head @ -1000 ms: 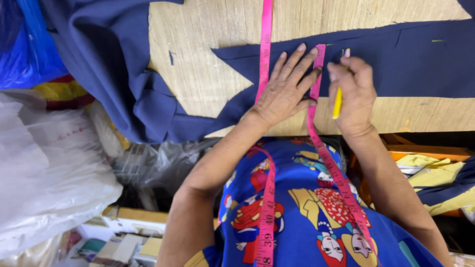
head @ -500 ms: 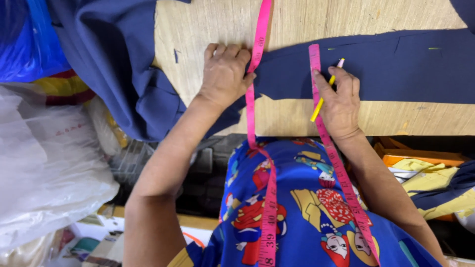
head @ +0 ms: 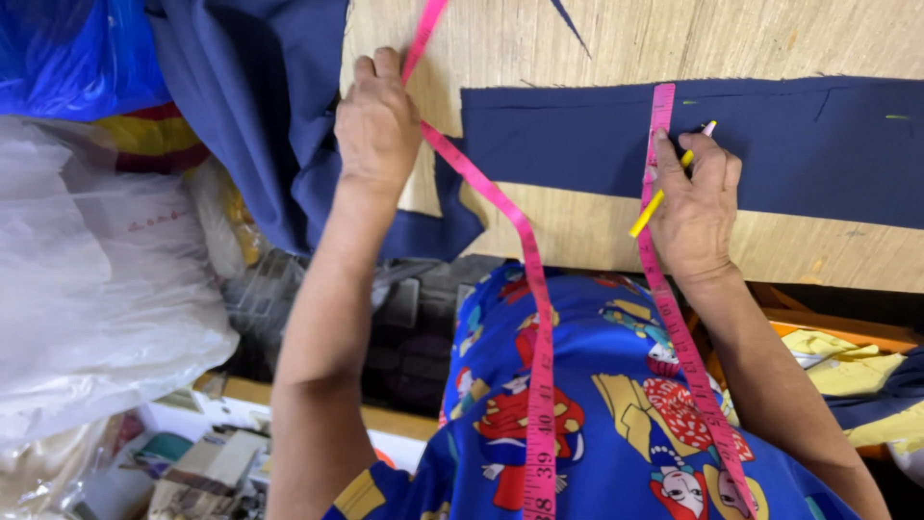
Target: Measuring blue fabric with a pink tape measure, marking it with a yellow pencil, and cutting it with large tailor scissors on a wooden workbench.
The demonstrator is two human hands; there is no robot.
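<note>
Clearly our right hand (head: 695, 207) pins the pink tape measure (head: 661, 125) to the navy strip (head: 799, 144), fingers gripping a yellow pencil (head: 657, 199) for marking, while our left hand (head: 377, 125), fingers curled, steadies the bunched cloth (head: 260, 116)

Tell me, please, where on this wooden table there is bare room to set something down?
Bare wood shows on the wooden table above the navy fabric strip, right of the pink tape measure, and in a band below the strip along the near edge, right of the right hand holding a yellow pencil. The left side is crowded: the left hand presses there beside bunched navy cloth.
</note>
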